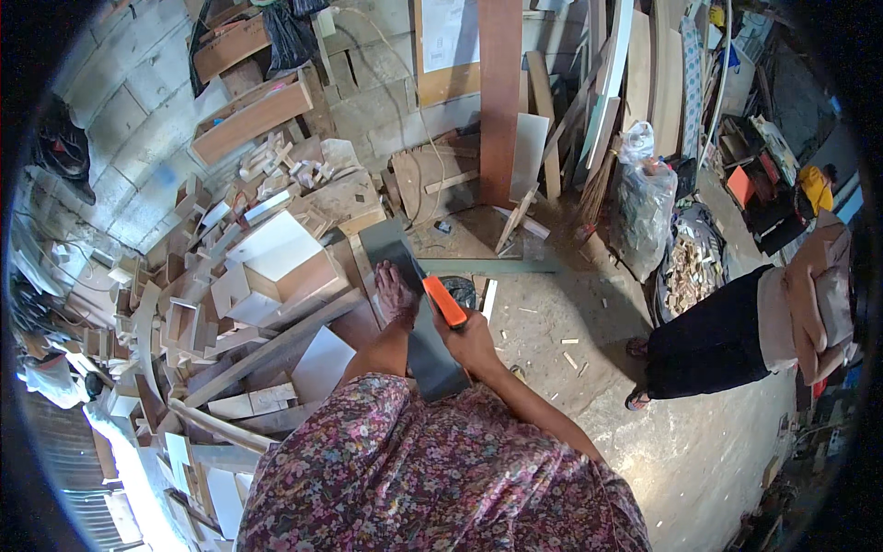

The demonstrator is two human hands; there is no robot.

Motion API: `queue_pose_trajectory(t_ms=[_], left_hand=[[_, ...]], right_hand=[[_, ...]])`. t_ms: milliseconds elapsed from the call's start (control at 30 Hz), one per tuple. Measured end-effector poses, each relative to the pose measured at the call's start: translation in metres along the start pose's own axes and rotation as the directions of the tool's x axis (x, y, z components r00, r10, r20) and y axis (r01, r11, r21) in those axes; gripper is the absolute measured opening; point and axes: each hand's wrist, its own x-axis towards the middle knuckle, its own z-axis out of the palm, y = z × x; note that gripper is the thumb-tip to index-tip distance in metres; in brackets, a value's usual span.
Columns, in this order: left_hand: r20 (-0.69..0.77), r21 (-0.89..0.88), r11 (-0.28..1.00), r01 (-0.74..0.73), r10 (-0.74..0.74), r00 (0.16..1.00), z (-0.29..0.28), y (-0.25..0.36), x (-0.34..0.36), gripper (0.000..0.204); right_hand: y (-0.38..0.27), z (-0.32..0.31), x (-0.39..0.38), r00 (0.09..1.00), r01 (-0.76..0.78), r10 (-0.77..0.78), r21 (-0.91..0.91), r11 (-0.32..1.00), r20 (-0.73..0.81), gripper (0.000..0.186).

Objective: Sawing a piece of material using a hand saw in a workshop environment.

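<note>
Gripping orange handle [444, 301] — right fingers [452, 337] curled; left fingers [384, 275] splayed near grey board's [432, 359] edge; floor [547, 324] rightward.

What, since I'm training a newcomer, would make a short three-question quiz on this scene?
1. Which hand grips the orange-handled tool?
2. True or false: the left hand rests on the grey board.
3. Where does the other person stand, from the wearer's view? A) left of the board; B) right of the board.

Key: 1. the right hand; 2. true; 3. B.
</note>
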Motion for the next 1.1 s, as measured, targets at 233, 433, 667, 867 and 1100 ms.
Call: queue_pose_trajectory(t_ms=[233,433,667,867,1100], left_hand=[[-0.055,-0.023,1.0,0.016,-0.018,0.998,0.025,-0.02,-0.001,0.043],[0.067,-0.058,0.997,0.057,-0.053,0.996,0.002,-0.001,0.001,0.043],[-0.058,0.067,0.997,-0.032,0.036,0.998,0.018,-0.022,-0.002,0.046],[0.001,-0.036,0.998,0.058,-0.058,0.998,0.001,0.0,0.002,0.042],[-0.03,0.019,1.0,0.012,-0.012,0.999,0.007,0.001,-0.001,0.043]], right_hand=[[0.019,0.035,0.024,0.99,0.127,-0.126,0.011,0.992,-0.062,0.026],[-0.005,0.014,0.015,0.993,0.115,-0.116,-0.033,0.993,-0.037,0.029],[-0.042,-0.026,-0.005,0.994,-0.037,0.045,-0.081,0.996,0.101,0.028],[0.016,0.023,0.012,0.997,0.046,-0.045,0.02,0.999,-0.055,0.023],[0.028,0.013,0.012,0.996,-0.089,0.089,0.189,0.978,0.009,0.023]])
